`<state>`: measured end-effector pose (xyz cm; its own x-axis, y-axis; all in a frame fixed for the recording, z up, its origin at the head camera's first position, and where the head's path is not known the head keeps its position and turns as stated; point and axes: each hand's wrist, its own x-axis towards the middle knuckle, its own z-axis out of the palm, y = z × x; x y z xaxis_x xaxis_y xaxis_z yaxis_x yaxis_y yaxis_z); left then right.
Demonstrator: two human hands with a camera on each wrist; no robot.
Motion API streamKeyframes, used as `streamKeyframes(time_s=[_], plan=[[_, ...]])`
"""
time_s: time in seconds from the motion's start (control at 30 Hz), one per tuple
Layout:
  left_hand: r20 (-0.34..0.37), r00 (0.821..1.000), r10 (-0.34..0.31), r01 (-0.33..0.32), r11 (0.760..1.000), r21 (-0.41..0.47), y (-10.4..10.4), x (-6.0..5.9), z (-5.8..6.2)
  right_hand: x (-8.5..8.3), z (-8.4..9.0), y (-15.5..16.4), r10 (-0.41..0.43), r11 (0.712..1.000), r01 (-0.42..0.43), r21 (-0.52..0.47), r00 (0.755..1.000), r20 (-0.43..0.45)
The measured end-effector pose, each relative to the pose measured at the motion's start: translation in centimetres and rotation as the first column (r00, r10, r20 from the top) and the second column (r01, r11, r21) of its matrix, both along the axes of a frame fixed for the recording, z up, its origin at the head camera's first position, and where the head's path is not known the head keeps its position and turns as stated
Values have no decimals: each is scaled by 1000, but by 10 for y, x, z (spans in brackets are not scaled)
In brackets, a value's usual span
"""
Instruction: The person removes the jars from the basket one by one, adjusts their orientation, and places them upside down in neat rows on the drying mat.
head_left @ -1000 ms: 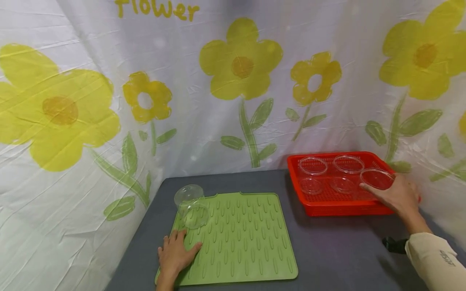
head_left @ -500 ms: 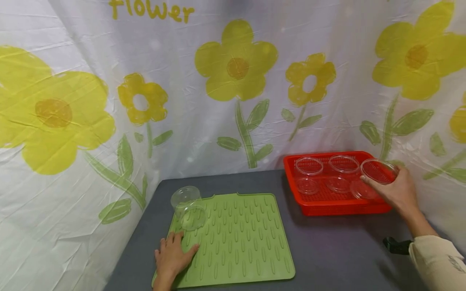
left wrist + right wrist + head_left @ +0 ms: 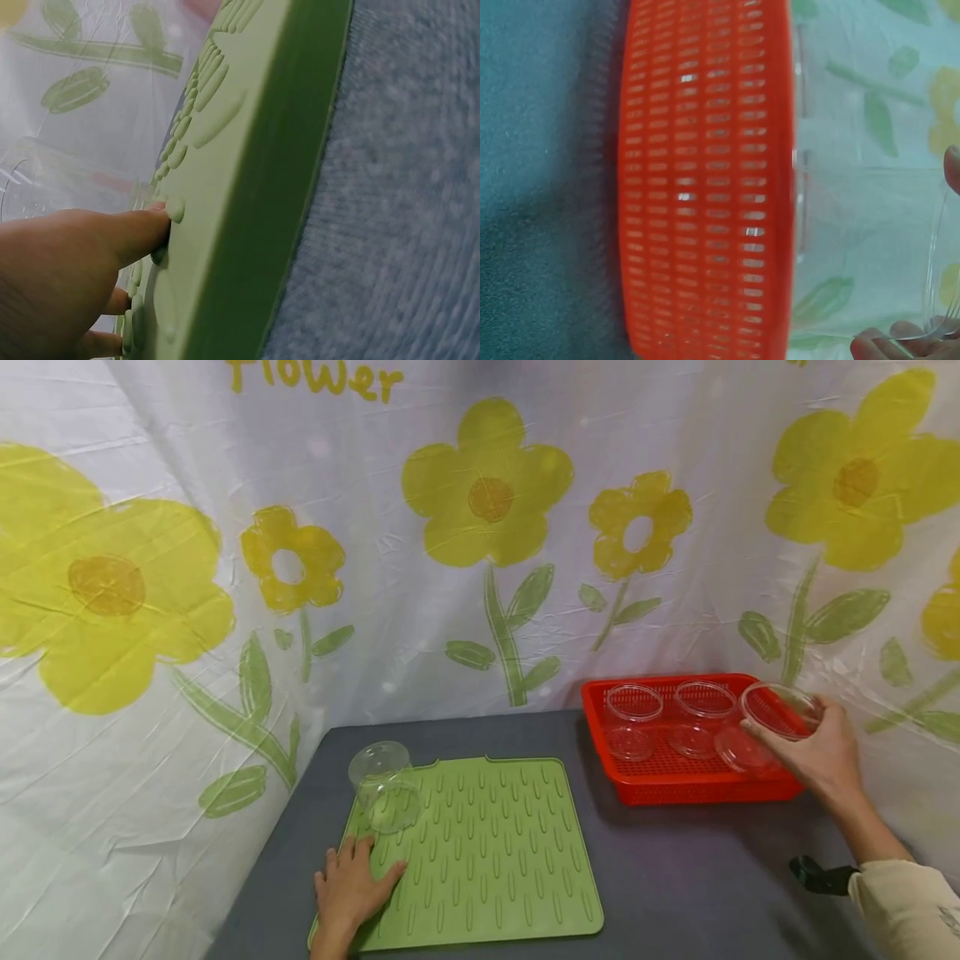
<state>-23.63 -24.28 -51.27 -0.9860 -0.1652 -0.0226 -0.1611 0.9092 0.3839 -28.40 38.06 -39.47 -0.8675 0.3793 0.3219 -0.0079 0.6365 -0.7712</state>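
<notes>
My right hand (image 3: pixel 821 756) grips a clear plastic cup (image 3: pixel 744 748) near its rim, at the right end of the red basket (image 3: pixel 705 792). In the right wrist view, the cup's wall (image 3: pixel 870 247) shows above the basket's edge, with fingertips (image 3: pixel 904 341) at the rim. Two similar clear cups (image 3: pixel 634 720) stand in the basket to the left. My left hand (image 3: pixel 348 889) rests with spread fingers on the left part of a green ridged mat (image 3: pixel 510 860). Just beyond its fingers, another clear cup (image 3: pixel 384 781) stands at the mat's far left corner.
A dark grey cloth (image 3: pixel 667 885) covers the table around mat and basket. Behind it hangs a white curtain (image 3: pixel 397 635) printed with yellow flowers. A dark object (image 3: pixel 821 877) sits by the right sleeve cuff (image 3: pixel 892 893).
My right hand has lifted the cup slightly within the basket area, its base shifting a little left. The left hand stays on the mat. The head view has turned slightly right.
</notes>
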Motion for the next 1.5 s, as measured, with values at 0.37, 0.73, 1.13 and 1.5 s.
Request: streamKeyframes(time_s=[0.37,0.73,1.13,1.5], plan=[[45,999,-7,4,999,51,-1,-2,2,15,14,-15,16,1000,-16,7,999,-47],[-138,990,4,11,994,106,5,11,32,33,27,-34,97,994,-90,65,989,-107],[-461,886,-54,192,947,256,65,24,88,52,46,-79,265,953,-244,178,958,-106],[-480,862,-161,358,864,354,125,24,102,65,42,-128,398,905,-363,223,907,-137]])
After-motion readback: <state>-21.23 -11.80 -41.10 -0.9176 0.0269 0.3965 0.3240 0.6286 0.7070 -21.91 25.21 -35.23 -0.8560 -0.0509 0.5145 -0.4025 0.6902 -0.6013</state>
